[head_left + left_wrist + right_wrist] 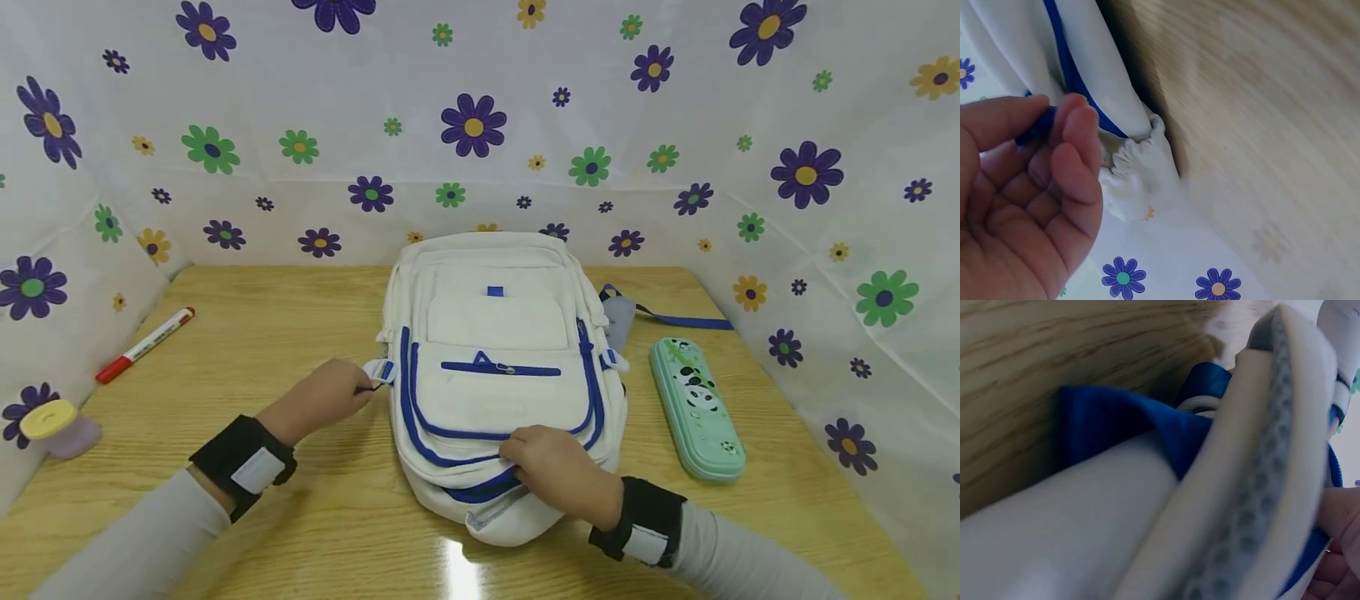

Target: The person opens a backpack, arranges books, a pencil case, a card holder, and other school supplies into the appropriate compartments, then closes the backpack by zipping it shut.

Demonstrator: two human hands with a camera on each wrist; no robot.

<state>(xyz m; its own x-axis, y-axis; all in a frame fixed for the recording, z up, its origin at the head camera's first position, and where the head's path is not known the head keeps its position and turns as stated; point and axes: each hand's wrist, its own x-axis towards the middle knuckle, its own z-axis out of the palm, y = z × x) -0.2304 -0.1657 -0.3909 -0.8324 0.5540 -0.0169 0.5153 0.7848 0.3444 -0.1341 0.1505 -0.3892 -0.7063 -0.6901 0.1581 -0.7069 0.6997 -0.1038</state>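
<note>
A white backpack [498, 325] with blue zipper trim lies on the wooden table, its pocketed front face up. At its left side, my left hand [333, 392] pinches a blue strap [1036, 127] between thumb and fingers, beside a white side tab [378, 370]. My right hand [558, 467] grips the bag's near edge by the blue trim, its fingertips partly hidden. In the right wrist view, a padded shoulder strap [1310, 425] with grey mesh and a blue band [1129, 415] fill most of the picture; only part of the hand shows at the right.
Right of the bag lies a mint-green panda pencil case [697, 408]. A blue strap [686, 322] trails over the table behind it. At the far left are a red-and-white marker [146, 344] and a small purple container with a yellow lid [48, 419]. Flower-print cloth [420, 83] surrounds the table.
</note>
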